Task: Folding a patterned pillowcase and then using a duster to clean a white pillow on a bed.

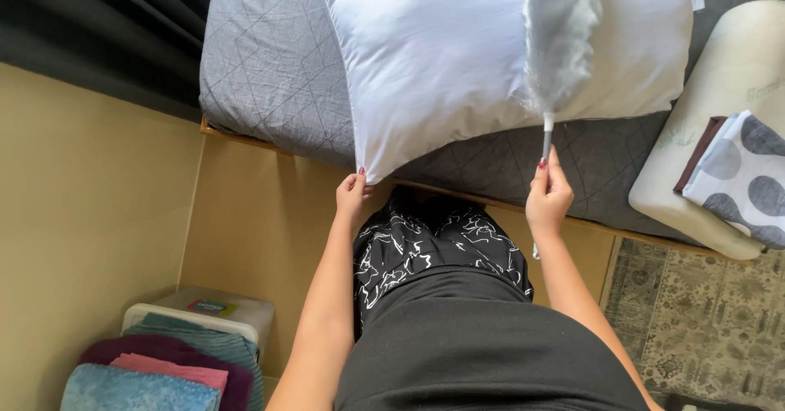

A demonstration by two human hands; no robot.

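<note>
from the head view, the left hand (353,192) pinched the lower corner of the plump white fabric pillow (458,59) lying above it on the grey quilted mattress (270,67); the right hand (548,198), fingers closed, gripped the grey fluffy duster (560,39) upright against the pillow's right side.

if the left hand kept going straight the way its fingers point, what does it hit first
The left hand points up toward the bed and already pinches the bottom corner of the plump white fabric pillow. Going straight on, it would likely press into that pillow first, then the grey quilted mattress behind; depth is unclear.
</note>
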